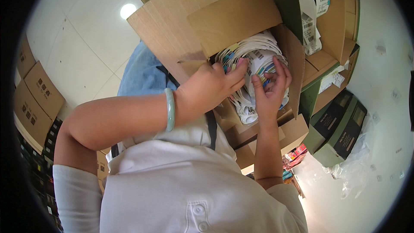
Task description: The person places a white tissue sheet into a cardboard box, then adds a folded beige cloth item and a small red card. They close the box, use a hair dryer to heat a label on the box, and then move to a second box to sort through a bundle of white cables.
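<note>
An open cardboard box (234, 15) is packed with folded strips of white labels (260, 56), some with barcodes and blue, yellow and green patches. My left hand (211, 84), a pale green bangle (169, 109) on its wrist, reaches over the box's near left side. Its fingers are bent and closed at the edge of the label strips, though part of the grip is hidden. On the right, my right hand (272, 88) rests over the same strips, thumb and fingers apart and slightly curled. Nothing shows held in it.
The box stands on a light wooden board (177, 21). Right of it, another carton (334, 21) holds more label rolls (311, 30). Dark-topped boxes (338, 125) and clear plastic wrap (353, 168) lie lower right. Brown cartons (41, 88) are stacked far left by the tiled floor (86, 21).
</note>
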A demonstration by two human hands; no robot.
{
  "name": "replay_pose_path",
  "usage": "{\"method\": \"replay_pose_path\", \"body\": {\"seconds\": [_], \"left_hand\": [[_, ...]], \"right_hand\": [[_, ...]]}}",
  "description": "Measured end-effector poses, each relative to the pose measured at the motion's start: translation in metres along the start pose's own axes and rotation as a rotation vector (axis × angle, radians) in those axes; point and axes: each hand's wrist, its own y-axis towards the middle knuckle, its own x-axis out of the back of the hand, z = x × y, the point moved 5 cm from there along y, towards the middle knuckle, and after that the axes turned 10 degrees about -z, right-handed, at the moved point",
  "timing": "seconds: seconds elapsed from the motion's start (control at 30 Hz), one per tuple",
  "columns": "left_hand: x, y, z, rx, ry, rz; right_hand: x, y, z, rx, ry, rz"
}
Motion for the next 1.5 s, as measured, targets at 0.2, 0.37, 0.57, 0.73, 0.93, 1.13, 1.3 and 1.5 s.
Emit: {"method": "replay_pose_path", "body": {"seconds": [0.2, 0.37, 0.57, 0.73, 0.93, 1.13, 1.3, 1.5], "left_hand": [[-0.002, -0.005, 0.001, -0.001, -0.063, -0.088], [-0.008, -0.002, -0.003, 0.073, -0.106, -0.080], [-0.005, 0.000, -0.004, 0.069, -0.019, -0.004], [-0.009, 0.001, -0.006, 0.062, 0.000, -0.026], [-0.005, -0.004, -0.002, 0.041, -0.065, -0.072], [0.001, -0.006, 0.000, -0.029, -0.033, -0.060], [-0.005, -0.004, -0.001, -0.089, -0.104, 0.044], [-0.003, 0.004, -0.005, -0.122, -0.087, 0.060]], "right_hand": [[0.004, 0.001, -0.004, 0.004, 0.022, 0.080], [0.003, 0.002, -0.002, 0.043, 0.019, 0.087], [0.004, 0.003, -0.007, 0.068, 0.037, 0.078], [0.004, 0.003, -0.006, 0.040, 0.048, 0.079], [0.004, 0.002, -0.007, 0.019, 0.056, 0.071], [0.004, 0.002, -0.007, 0.031, 0.040, 0.059], [0.003, 0.002, -0.003, 0.009, 0.007, 0.034], [0.003, 0.001, -0.002, -0.001, 0.033, 0.051]]}}
